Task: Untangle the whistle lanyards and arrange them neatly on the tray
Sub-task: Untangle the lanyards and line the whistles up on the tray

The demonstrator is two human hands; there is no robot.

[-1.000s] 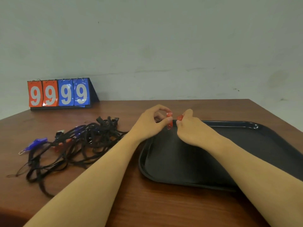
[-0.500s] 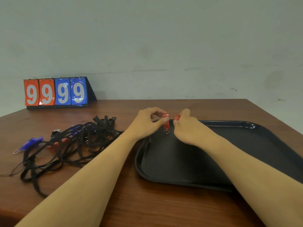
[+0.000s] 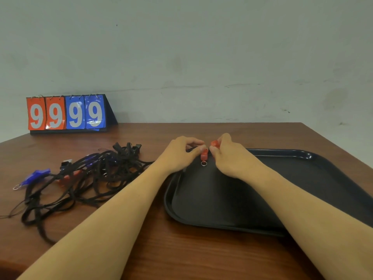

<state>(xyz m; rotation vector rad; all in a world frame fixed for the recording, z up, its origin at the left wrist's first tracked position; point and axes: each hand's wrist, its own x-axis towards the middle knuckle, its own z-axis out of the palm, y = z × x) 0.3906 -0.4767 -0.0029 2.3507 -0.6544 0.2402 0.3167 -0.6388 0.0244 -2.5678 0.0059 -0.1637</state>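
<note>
A red whistle (image 3: 204, 154) with a small metal ring hangs over the far left corner of the black tray (image 3: 302, 178). My left hand (image 3: 181, 154) pinches its top between thumb and fingers. My right hand (image 3: 230, 156) pinches a second red whistle piece (image 3: 214, 144) just to the right, and the two hands almost touch. A tangle of black lanyards (image 3: 80, 178) lies on the table to the left, with a blue whistle (image 3: 34, 176) at its left end and other whistles buried in it.
A flip scoreboard (image 3: 66, 113) reading 9999 stands at the back left by the wall. The brown wooden table (image 3: 161, 249) ends at the right behind the tray. My forearms reach in from the bottom.
The red whistle under my left hand has dropped lower, so its metal ring now shows. My hands have stayed close together at the tray's far left corner.
</note>
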